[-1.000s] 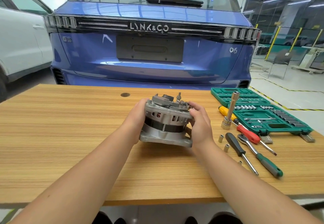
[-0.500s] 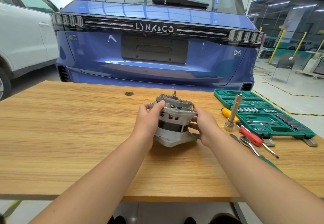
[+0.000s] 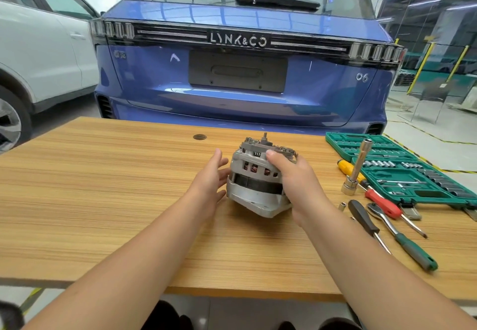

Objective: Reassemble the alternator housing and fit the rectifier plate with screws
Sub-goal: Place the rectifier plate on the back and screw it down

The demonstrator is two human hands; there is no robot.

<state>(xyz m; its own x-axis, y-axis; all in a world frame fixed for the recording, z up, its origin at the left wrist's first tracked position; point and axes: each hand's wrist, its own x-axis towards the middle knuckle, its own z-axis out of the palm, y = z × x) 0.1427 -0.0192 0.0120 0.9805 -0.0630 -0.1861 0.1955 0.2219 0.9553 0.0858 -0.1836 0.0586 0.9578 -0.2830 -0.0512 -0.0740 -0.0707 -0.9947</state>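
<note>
Left hand [image 3: 210,177] released alternator [image 3: 254,182]; right hand [image 3: 296,177] still grips it

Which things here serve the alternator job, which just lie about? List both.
For the job: alternator, gripped by the right hand; left hand open beside it; screwdrivers; ratchet; socket set.

Lying about: blue car; white car.

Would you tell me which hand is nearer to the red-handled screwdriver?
Right. The right hand grips the alternator just left of the red-handled screwdriver; the left hand is beyond the alternator.
</note>
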